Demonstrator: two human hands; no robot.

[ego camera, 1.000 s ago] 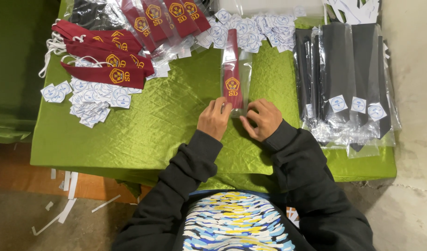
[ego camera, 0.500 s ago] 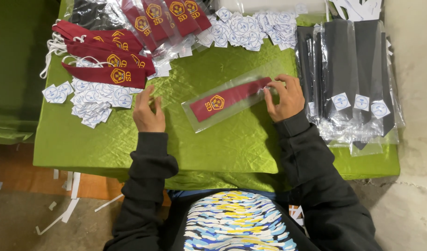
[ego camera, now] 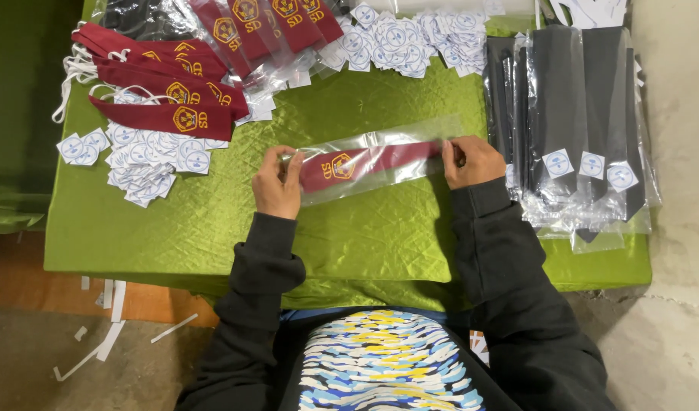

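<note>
Green cloth table [ego camera: 380,243] on bare floor. Left hand [ego camera: 277,185] and right hand [ego camera: 473,160] grasp opposite ends of bagged maroon tie [ego camera: 365,163].

Bare green cloth [ego camera: 380,228] near; tie stacks [ego camera: 570,114] flank sides.

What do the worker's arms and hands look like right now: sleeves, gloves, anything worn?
Both arms are in long black sleeves with ribbed cuffs at the wrists. The left hand and right hand are bare: no gloves, and no rings or watch that I can see.
</note>
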